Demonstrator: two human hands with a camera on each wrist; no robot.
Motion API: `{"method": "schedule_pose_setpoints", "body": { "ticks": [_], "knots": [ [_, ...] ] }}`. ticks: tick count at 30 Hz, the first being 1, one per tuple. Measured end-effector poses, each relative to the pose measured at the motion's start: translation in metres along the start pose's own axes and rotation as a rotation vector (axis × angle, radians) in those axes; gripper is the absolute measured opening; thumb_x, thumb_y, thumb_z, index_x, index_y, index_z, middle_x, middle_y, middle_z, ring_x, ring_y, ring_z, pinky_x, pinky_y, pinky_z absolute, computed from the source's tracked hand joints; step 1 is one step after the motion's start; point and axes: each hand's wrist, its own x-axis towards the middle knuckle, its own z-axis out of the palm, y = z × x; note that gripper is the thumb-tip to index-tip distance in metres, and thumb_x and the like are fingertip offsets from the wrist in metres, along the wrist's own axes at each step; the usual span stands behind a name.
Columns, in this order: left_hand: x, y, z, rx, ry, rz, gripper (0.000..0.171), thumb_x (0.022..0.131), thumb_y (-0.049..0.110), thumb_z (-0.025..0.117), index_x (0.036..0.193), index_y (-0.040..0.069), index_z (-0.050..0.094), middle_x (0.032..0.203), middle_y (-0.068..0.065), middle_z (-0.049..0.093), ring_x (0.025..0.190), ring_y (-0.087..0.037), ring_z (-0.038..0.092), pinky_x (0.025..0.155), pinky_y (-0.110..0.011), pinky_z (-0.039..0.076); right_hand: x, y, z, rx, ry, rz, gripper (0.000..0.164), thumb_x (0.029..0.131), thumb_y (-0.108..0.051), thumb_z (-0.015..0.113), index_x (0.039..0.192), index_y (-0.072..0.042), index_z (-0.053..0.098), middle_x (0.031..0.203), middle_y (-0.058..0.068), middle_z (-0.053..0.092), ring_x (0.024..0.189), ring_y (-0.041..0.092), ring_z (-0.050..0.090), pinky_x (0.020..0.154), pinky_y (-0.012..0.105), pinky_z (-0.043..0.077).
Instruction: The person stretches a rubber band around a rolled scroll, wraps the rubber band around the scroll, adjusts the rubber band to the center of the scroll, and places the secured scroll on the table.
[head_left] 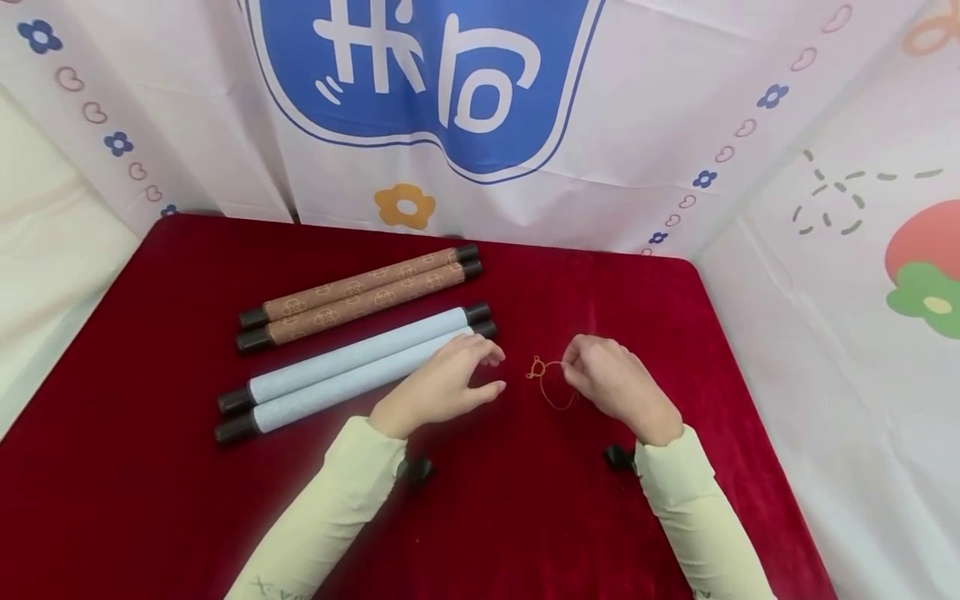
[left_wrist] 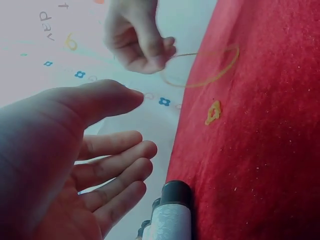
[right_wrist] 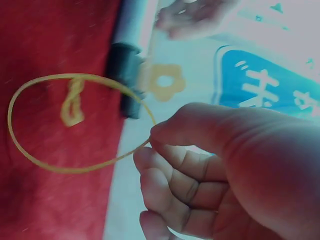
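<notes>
A thin yellow rubber band (head_left: 553, 406) hangs as a wide loop from my right hand (head_left: 618, 385), pinched between thumb and forefinger. The right wrist view shows this loop (right_wrist: 65, 171) stretching out over the red cloth. On the cloth between the hands lies a small twisted clump of yellow rubber band (head_left: 536, 368). My left hand (head_left: 444, 379) is held above the ends of two light blue scrolls (head_left: 360, 350), its fingers spread from the thumb and holding nothing. In the left wrist view, the black end of one scroll (left_wrist: 176, 192) shows below that hand.
Two brown patterned scrolls (head_left: 367, 292) with black ends lie side by side behind the blue ones. A red velvet cloth (head_left: 510, 517) covers the table. White printed curtains (head_left: 637, 108) stand at the back and sides.
</notes>
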Motion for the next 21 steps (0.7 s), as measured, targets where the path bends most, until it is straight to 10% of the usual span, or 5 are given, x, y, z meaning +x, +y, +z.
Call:
{"method": "schedule_pose_setpoints", "body": {
  "ticks": [15, 21],
  "knots": [
    [-0.002, -0.002, 0.002, -0.015, 0.107, 0.017, 0.048, 0.098, 0.030, 0.075, 0.134, 0.001, 0.063, 0.126, -0.012, 0.068, 0.120, -0.026, 0.062, 0.108, -0.046, 0.050, 0.006, -0.054, -0.009, 0.020, 0.105, -0.175, 0.006, 0.095, -0.011, 0.075, 0.099, -0.010, 0.069, 0.085, -0.001, 0.069, 0.074, 0.010, 0.062, 0.068, 0.026, 0.055],
    [-0.001, -0.002, 0.006, -0.007, 0.159, 0.092, 0.024, 0.099, 0.020, 0.074, 0.118, 0.005, 0.069, 0.107, -0.007, 0.072, 0.103, -0.020, 0.065, 0.095, -0.037, 0.054, 0.005, -0.059, -0.002, 0.035, 0.127, -0.202, 0.007, 0.095, -0.012, 0.075, 0.099, -0.011, 0.069, 0.086, -0.002, 0.068, 0.076, 0.009, 0.062, 0.069, 0.026, 0.055]
  ]
}}
